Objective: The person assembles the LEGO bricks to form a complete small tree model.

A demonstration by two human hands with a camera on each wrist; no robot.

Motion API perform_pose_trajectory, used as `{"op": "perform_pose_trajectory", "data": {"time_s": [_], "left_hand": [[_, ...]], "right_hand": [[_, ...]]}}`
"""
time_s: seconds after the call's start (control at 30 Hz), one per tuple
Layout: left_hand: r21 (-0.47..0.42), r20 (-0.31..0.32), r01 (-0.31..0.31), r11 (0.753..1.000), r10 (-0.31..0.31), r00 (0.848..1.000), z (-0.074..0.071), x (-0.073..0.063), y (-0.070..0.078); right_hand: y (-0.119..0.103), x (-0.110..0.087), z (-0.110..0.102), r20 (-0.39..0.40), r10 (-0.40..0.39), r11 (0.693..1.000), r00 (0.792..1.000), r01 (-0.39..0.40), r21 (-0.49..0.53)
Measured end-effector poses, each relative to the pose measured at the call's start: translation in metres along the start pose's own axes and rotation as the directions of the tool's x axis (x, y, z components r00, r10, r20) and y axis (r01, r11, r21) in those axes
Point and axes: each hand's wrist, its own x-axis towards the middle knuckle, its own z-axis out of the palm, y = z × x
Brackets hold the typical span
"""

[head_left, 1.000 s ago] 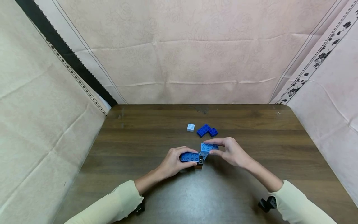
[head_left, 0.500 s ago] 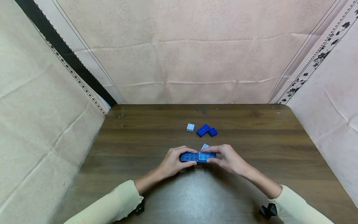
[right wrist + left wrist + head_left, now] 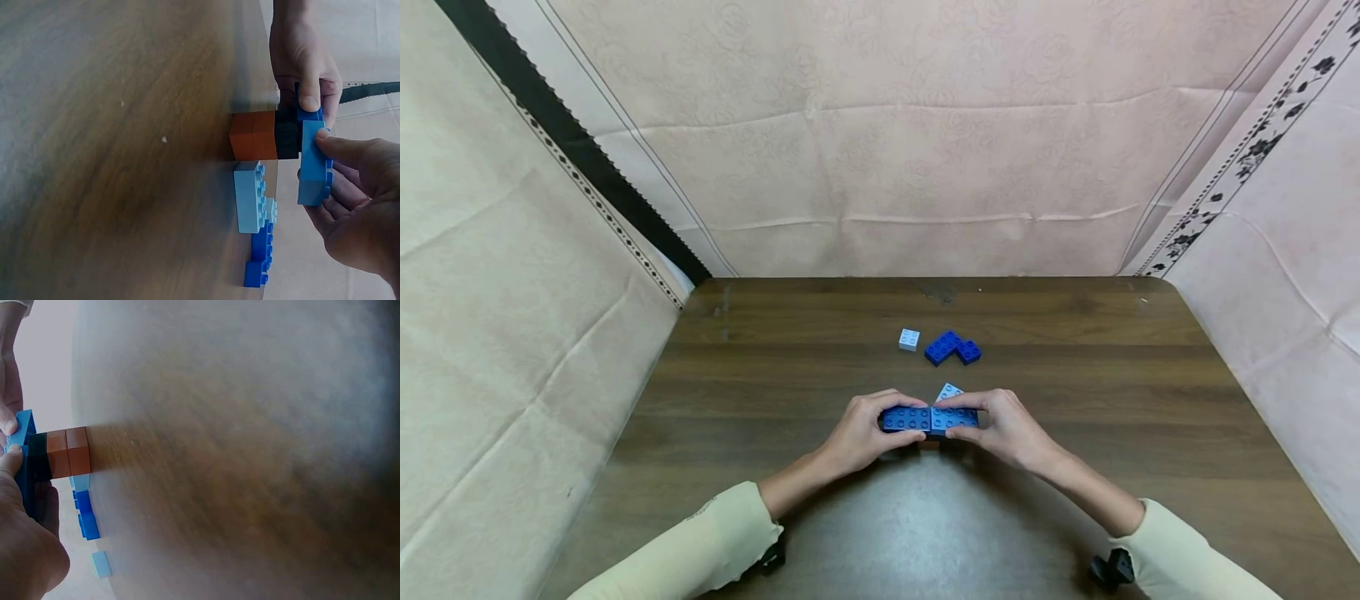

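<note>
My left hand (image 3: 861, 429) pinches a blue brick (image 3: 906, 419) between thumb and fingers. Thumb and fingers of my right hand (image 3: 1011, 429) grip a lighter blue brick (image 3: 953, 421), set end to end against the first. Both bricks lie level, studs up, on top of a short tower. In the right wrist view the tower shows a black brick (image 3: 287, 139) above two brown bricks (image 3: 253, 136), which stand on the table. The lighter brick juts out past the tower on the right. Whether its studs are fully pressed down cannot be told.
Just behind the tower lies a pale blue brick (image 3: 948, 391), partly covered by the right hand. Farther back on the wooden table (image 3: 775, 358) are a small pale blue brick (image 3: 909, 339), a dark blue brick (image 3: 942, 347) and a small dark blue brick (image 3: 968, 352).
The right hand has brought the lighter blue brick down and toward me, in line beside the left hand's brick. The pale brick behind now shows more. The left hand has stayed nearly still.
</note>
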Motion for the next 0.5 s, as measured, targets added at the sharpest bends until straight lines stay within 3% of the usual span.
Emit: {"op": "perform_pose_trajectory", "data": {"time_s": [0.5], "left_hand": [[0.0,-0.008,-0.013,1.0,0.013,1.0,0.001,0.0,-0.001]], "right_hand": [[0.004,0.001,0.022,-0.109,0.071,0.991,0.992,-0.057,0.123]]}}
